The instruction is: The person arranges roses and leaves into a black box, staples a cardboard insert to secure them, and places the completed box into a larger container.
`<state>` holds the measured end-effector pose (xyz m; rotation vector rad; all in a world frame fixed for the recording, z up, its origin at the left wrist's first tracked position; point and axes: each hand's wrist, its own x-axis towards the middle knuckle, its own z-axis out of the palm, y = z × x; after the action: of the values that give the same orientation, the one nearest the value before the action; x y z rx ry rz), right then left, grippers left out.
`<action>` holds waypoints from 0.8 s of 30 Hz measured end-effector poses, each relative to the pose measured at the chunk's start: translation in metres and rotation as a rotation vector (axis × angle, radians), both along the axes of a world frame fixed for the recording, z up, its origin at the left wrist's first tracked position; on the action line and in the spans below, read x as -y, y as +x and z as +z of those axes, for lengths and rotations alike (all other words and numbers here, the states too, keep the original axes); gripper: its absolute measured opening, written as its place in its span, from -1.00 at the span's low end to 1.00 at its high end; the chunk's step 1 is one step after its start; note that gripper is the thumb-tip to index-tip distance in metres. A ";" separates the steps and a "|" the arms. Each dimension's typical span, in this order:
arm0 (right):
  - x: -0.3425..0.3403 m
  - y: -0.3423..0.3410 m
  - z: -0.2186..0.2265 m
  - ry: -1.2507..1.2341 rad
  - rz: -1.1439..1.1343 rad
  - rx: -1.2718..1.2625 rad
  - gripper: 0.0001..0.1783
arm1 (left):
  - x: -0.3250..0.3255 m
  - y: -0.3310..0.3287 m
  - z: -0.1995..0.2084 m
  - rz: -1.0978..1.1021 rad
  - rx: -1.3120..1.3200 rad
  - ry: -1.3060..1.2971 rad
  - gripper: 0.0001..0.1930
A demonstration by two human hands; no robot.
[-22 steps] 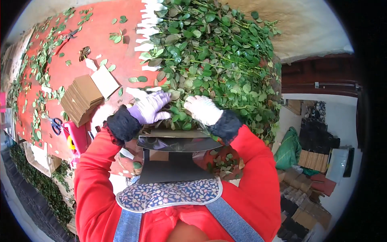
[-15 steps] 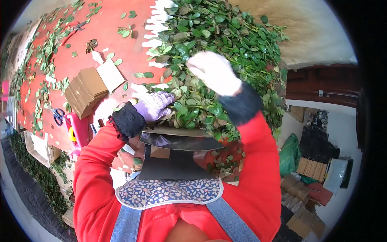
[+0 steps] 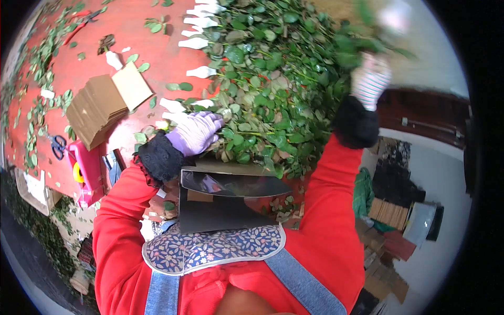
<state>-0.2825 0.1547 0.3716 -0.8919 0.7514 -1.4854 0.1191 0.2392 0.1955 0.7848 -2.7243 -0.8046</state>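
Observation:
My left hand (image 3: 195,134), in a pale purple glove, lies on the near left edge of a big pile of leafy rose stems (image 3: 286,89). Its fingers are stretched out over the leaves. At the far right, my right hand (image 3: 370,81), in a white striped glove, is closed round a rose stem (image 3: 353,50) and holds it up beyond the pile. A pale pinkish head tops that stem, blurred by motion. White bud sleeves (image 3: 195,43) line the pile's left side. Two more sleeves (image 3: 172,105) lie just beyond my left hand.
Left on the red table (image 3: 157,58) are a stack of brown cardboard pieces (image 3: 97,110), scissors (image 3: 58,147), a pink holder (image 3: 86,168) and scattered leaves. Dark sheets (image 3: 223,212) stand between me and the pile. Boxes (image 3: 386,278) lie on the floor at right.
My right hand has swung from above the pile to the far right and now has a rose stem in it. My left hand stays on the near leaves. The view has shifted slightly.

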 end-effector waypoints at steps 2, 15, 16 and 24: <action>-0.011 -0.013 0.017 -0.277 -0.314 -0.500 -0.82 | 0.002 0.005 0.002 0.013 0.026 -0.031 -0.52; 0.068 0.132 -0.088 -0.486 -0.105 -1.992 -0.77 | 0.101 -0.035 -0.021 0.301 0.193 -0.251 -0.46; 0.075 0.146 -0.107 -0.514 -0.054 -2.039 -0.79 | 0.097 -0.031 -0.022 0.294 0.189 -0.196 -0.50; 0.076 0.169 -0.184 -0.503 -0.072 -2.186 -0.54 | 0.061 -0.020 -0.011 0.282 0.092 -0.055 -0.66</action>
<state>-0.1138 0.0791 0.1871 -2.8503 1.8347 -0.0778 0.0987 0.1784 0.1847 1.1861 -2.6156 -0.6432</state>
